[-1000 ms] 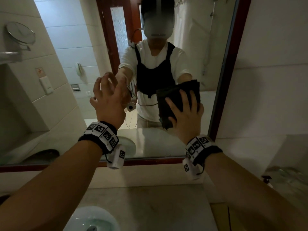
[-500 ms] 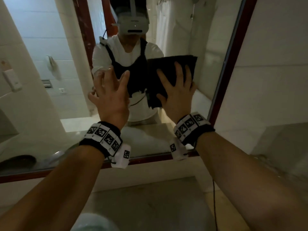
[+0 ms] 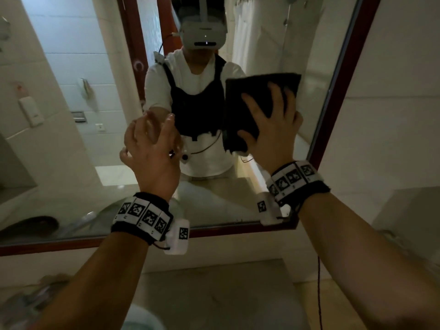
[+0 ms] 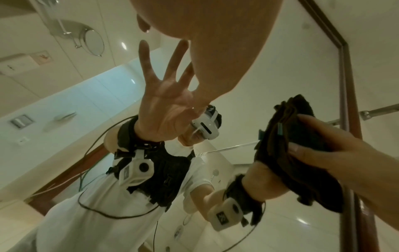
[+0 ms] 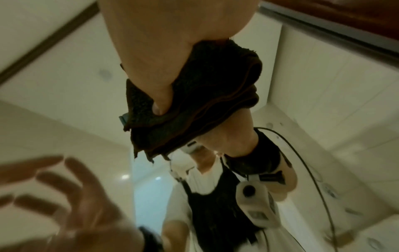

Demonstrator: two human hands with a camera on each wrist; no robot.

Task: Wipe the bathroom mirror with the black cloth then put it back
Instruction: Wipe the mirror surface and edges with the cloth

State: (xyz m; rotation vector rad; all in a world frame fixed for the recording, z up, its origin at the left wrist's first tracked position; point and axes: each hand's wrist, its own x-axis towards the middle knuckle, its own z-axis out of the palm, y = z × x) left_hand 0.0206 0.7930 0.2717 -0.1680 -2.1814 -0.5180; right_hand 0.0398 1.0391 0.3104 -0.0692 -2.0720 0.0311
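My right hand (image 3: 271, 115) presses the folded black cloth (image 3: 257, 83) flat against the bathroom mirror (image 3: 107, 151), near its right frame, with fingers spread over the cloth. The right wrist view shows the thumb pushing into the cloth (image 5: 205, 102), which is bunched between palm and glass. My left hand (image 3: 152, 148) is held up in front of the mirror to the left of the cloth, fingers spread and holding nothing. In the left wrist view the cloth (image 4: 302, 136) lies under the right hand (image 4: 334, 153). The mirror reflects me and both hands.
A dark red frame (image 3: 333, 103) borders the mirror on the right and along the bottom. Below lies a pale stone counter (image 3: 214, 294) with a white basin (image 3: 142, 320) at the near edge. A thin black cable (image 3: 318, 294) hangs on the right. Blurred items (image 3: 28, 303) sit at lower left.
My right hand has slid the cloth up and to the right across the glass. The view has tilted upward. My left hand stays raised and empty.
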